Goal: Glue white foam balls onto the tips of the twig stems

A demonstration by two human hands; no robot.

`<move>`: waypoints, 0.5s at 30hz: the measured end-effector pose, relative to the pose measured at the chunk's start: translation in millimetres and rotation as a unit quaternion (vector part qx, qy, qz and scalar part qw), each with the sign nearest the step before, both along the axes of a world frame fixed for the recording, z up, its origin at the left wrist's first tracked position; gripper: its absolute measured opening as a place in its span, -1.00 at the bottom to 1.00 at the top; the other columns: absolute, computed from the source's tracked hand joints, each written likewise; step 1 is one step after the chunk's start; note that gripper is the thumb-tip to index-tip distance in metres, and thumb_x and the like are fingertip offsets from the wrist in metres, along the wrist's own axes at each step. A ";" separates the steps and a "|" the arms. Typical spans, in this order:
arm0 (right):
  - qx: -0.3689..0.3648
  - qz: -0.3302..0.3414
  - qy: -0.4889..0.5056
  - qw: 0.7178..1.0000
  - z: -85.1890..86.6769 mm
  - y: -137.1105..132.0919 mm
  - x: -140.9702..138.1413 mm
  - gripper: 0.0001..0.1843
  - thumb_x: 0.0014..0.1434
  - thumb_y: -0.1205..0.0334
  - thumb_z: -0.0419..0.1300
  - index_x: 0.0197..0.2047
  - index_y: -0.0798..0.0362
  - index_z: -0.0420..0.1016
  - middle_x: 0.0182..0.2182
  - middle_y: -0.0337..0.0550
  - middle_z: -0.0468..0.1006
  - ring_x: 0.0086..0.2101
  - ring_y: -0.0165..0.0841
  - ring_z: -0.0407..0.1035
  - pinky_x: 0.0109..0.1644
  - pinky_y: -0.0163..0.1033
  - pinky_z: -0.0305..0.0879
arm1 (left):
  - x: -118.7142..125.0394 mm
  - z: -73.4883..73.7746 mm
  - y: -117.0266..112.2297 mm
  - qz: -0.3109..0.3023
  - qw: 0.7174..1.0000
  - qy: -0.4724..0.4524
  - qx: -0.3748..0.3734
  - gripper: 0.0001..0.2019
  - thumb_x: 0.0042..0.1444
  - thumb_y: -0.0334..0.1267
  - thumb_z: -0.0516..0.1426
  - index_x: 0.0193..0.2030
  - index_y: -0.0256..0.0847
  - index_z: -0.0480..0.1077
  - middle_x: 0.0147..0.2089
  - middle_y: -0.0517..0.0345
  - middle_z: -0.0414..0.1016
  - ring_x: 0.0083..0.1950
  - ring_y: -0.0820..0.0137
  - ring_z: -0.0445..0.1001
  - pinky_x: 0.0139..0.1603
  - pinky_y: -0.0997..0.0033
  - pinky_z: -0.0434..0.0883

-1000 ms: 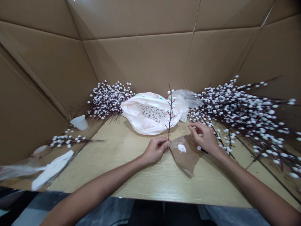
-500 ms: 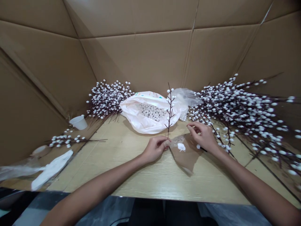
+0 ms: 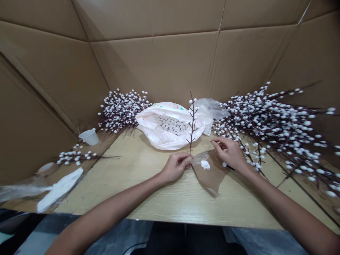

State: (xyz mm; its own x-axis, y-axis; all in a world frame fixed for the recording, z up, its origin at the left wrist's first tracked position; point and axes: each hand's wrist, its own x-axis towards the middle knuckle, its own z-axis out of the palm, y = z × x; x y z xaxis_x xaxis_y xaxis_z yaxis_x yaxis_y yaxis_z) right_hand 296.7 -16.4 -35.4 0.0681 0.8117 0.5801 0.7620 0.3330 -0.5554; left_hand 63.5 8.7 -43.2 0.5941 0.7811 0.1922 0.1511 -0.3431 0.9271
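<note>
Willow sprig (image 3: 192, 122) upright between the fingers of our left hand (image 3: 175, 167)

Those fingers clench its stem; whether our curled right hand (image 3: 230, 154) grasps anything we cannot tell; a slipping stem could smear the white blob (image 3: 205, 165) below them

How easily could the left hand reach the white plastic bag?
Probably easily: only wood-grain tabletop lies between the left hand and the white plastic bag, though it pinches a thin brown budded twig.
</note>
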 end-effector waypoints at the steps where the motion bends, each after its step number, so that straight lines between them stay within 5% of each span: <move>1: -0.001 -0.001 0.001 1.000 0.0 0.0 0.0 -0.77 0.20 0.17 0.06 -0.31 0.07 0.50 -0.43 -0.13 0.57 -0.51 -0.36 0.41 -0.42 -0.29 0.28 | 0.1 0.4 -0.1 0.001 1.000 0.001 0.002 -0.68 0.17 -0.09 0.10 -0.27 -0.38 0.49 -0.47 0.15 0.37 -0.43 0.44 0.30 -0.39 0.49 0.25; 15: -0.006 0.003 -0.005 1.000 -0.2 0.4 0.7 -0.78 0.19 0.18 0.06 -0.33 0.06 0.51 -0.41 -0.13 0.58 -0.47 -0.35 0.43 -0.41 -0.29 0.29 | 1.5 0.9 -1.1 -0.001 1.000 -0.007 -0.009 -0.69 0.16 -0.11 0.10 -0.28 -0.38 0.47 -0.45 0.15 0.36 -0.43 0.46 0.29 -0.39 0.49 0.25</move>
